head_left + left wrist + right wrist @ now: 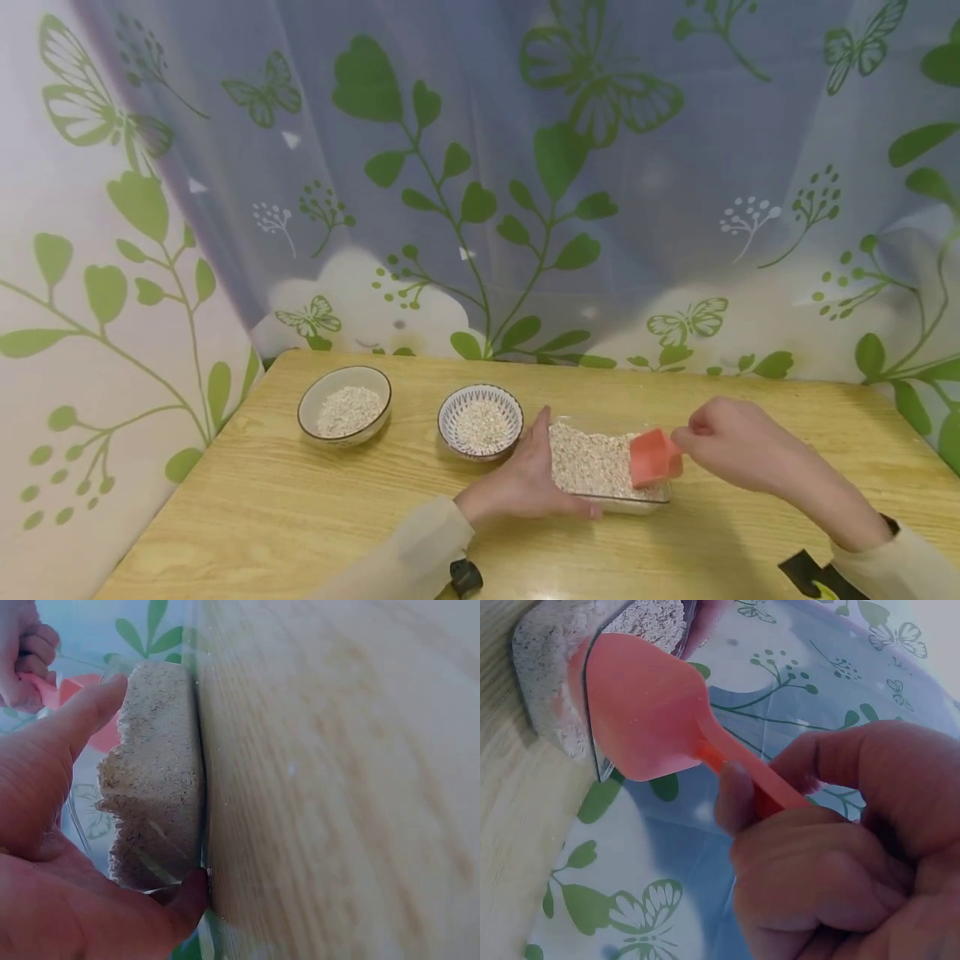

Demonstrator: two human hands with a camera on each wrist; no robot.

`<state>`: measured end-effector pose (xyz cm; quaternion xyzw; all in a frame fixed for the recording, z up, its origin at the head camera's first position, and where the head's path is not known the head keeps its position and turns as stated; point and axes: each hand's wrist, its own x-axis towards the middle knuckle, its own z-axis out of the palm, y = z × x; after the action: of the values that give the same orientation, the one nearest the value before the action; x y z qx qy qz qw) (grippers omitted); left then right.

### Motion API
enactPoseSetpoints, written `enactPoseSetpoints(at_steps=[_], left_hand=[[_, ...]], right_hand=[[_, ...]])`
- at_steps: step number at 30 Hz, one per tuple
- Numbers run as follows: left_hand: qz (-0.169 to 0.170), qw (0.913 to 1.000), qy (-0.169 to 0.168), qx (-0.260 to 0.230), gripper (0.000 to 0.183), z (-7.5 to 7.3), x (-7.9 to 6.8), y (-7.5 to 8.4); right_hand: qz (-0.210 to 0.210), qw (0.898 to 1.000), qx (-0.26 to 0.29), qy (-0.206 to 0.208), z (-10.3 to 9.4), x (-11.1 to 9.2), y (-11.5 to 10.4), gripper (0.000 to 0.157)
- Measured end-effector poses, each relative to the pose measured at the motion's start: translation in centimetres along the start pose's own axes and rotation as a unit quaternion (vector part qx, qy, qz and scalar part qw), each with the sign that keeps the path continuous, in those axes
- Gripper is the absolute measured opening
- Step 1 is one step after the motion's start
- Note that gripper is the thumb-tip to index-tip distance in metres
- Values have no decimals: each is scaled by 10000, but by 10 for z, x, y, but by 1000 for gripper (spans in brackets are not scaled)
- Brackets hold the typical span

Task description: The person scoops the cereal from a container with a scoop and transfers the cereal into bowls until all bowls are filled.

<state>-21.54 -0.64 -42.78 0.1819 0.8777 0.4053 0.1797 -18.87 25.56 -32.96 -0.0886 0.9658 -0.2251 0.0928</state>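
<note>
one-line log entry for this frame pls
left hand: steadies clear tray of grain | right hand: grip on red scoop over tray | two bowls untouched

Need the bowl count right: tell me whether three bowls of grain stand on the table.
No, only two stand there: a plain bowl and a patterned bowl, beside the clear container.

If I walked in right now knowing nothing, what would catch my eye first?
Most likely the bright pink scoop, pinched by the right hand over a clear dish heaped with pale grain near the front of the wooden table. The left hand steadies that dish at its left side. Further left stand two bowls of the same grain, one patterned, one plain, before a curtain of green leaves and butterflies.
</note>
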Motion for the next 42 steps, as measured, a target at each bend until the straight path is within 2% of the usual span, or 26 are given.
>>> enactPoseSetpoints(at_steps=[4, 8, 14, 18, 21, 25, 29, 31, 34, 37, 42], left_hand=[[-49, 10000, 23, -34, 144, 1, 0, 0], [-54, 10000, -1, -73, 142, 0, 0, 0], [-114, 9999, -20, -30, 142, -1, 0, -2], [-164, 9998, -45, -33, 142, -1, -1, -1], [-183, 9998, -62, -40, 142, 0, -1, -1], [-199, 9998, -65, -42, 142, 1, -1, -1], [-196, 9998, -52, -43, 141, 1, 0, 0], [-182, 9998, -47, -49, 141, 1, 0, 0], [-177, 9998, -48, -57, 140, 0, 0, 1], [-186, 9998, -74, -45, 139, 0, -1, 2], [-196, 9997, -102, -81, 139, 0, -2, 2]], right_hand=[[-27, 9999, 66, -76, 5, 5, -3, 45], [122, 9987, 402, -286, 11, 10, 0, 42], [189, 9898, 1259, -645, 18, 18, 26, 29], [-225, 9800, 1736, -945, 28, 22, 49, 31], [-768, 9743, 1875, -985, 37, 24, 58, 32], [-1332, 9687, 1918, -843, 43, 24, 60, 30], [-1653, 9630, 1981, -780, 46, 24, 54, 31], [-1546, 9636, 2018, -832, 46, 24, 52, 32], [-1122, 9634, 2214, -1010, 45, 23, 52, 34], [-662, 9512, 2719, -1302, 44, 21, 58, 37], [-422, 9107, 3732, -1719, 45, 21, 73, 38]])
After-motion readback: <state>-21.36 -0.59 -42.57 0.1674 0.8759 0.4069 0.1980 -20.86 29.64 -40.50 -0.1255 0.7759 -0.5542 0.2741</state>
